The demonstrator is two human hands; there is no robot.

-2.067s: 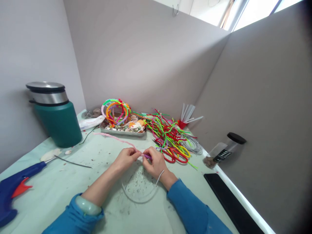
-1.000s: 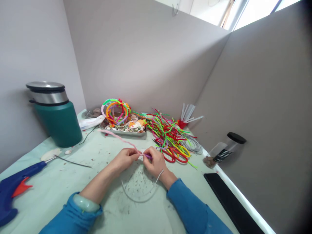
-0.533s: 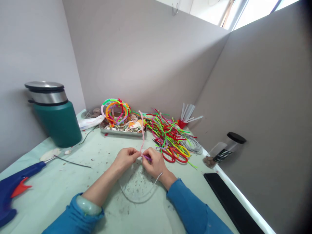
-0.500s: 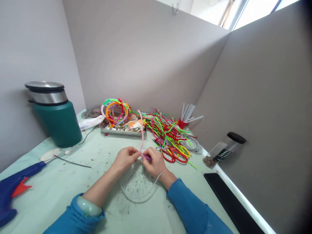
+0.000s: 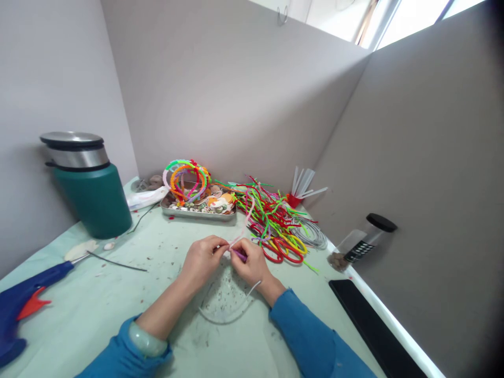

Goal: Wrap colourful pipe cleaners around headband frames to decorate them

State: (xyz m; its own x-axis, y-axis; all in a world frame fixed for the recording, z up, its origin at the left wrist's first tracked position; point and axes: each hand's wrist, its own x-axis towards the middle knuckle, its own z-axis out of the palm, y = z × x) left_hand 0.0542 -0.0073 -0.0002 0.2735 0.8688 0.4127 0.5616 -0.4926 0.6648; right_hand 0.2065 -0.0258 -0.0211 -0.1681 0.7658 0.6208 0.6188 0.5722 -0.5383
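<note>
My left hand (image 5: 203, 261) and my right hand (image 5: 250, 261) meet over the table, fingertips pinched close together. Between them they hold a fuzzy pink pipe cleaner (image 5: 251, 210), whose free end rises away from me and leans right. A short purple piece (image 5: 239, 255) shows under my right fingers; its kind is hard to make out. Below my hands a pale, thin wire or tube (image 5: 226, 321) curves in an open loop, one end lifting near my right wrist. Whether it joins the pink pipe cleaner is hidden by my fingers.
Ahead, a metal tray (image 5: 197, 214) bears shells and colourful pipe-cleaner rings (image 5: 189, 181). Right of it lie heaped pipe cleaners (image 5: 263, 205), red-handled scissors (image 5: 289, 249) and coiled grey wire (image 5: 313, 233). A green flask (image 5: 92, 199) and blue glue gun (image 5: 39, 286) are left; a clear jar (image 5: 362, 241) is right.
The pink pipe cleaner's free end has swung right and down, from upright to leaning over the heap. The pale loop has shifted slightly. Both hands stay nearly in place.
</note>
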